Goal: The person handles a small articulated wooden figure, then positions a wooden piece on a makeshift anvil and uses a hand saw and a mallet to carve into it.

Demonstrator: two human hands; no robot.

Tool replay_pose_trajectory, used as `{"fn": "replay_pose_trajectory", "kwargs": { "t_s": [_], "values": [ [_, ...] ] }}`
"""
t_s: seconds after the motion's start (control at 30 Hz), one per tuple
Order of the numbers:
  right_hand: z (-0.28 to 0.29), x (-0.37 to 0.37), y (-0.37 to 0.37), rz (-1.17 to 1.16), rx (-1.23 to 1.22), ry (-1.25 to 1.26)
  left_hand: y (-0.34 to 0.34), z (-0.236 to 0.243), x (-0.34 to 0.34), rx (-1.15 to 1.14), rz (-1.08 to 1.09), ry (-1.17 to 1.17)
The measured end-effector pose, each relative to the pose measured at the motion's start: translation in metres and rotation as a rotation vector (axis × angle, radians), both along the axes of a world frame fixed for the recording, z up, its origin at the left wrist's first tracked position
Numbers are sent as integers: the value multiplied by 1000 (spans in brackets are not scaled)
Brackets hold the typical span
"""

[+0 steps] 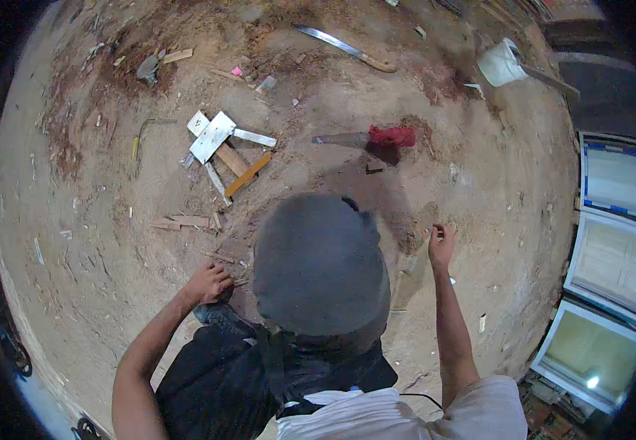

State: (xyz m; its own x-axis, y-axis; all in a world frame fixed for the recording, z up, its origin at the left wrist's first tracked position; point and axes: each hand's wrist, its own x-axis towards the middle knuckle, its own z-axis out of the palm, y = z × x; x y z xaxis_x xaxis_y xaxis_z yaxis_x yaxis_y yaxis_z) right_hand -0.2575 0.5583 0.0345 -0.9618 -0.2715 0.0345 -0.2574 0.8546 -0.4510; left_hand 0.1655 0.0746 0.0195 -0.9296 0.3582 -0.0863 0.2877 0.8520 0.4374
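Note:
A large rounded grey cloth object (318, 268), perhaps a bag, with dark straps lies just before me. My left hand (212, 282) is at its left with fingers curled over something dark I cannot make out. My right hand (441, 242) is off to its right, low over the dirt floor, fingers bent; what they hold, if anything, is too small to tell. Beyond lie a white-painted wooden piece (212, 136) with legs, an orange-yellow slat (248, 174), and a blade with red cloth (391, 136) wrapped round its end.
A long knife (344, 48) with a wooden handle lies at the back. A white bucket (498, 62) stands back right. Glazed white frames (604, 260) line the right edge. Wood scraps (186, 221) and debris are scattered over the dirt floor (76, 191).

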Motion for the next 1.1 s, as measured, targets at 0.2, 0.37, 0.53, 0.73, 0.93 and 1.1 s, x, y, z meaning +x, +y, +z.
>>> {"fn": "replay_pose_trajectory", "kwargs": {
  "t_s": [0.2,0.37,0.53,0.73,0.93,1.1],
  "values": [
    [-7,5,-24,49,-68,21,7,10,-6,178,44,-68],
    [5,18,-71,-22,-172,-198,10,-11,5,-64,-64,-97],
    [6,53,-119,102,-253,-205,5,-2,3,-114,-103,-87],
    [15,87,-135,190,-305,-301,-2,0,-8,-53,-231,36],
    [21,123,-126,229,-341,-361,-3,-6,-14,-52,-293,15],
    [22,146,-109,230,-368,-388,-10,-2,-31,-110,-182,-43]
  ]
}}
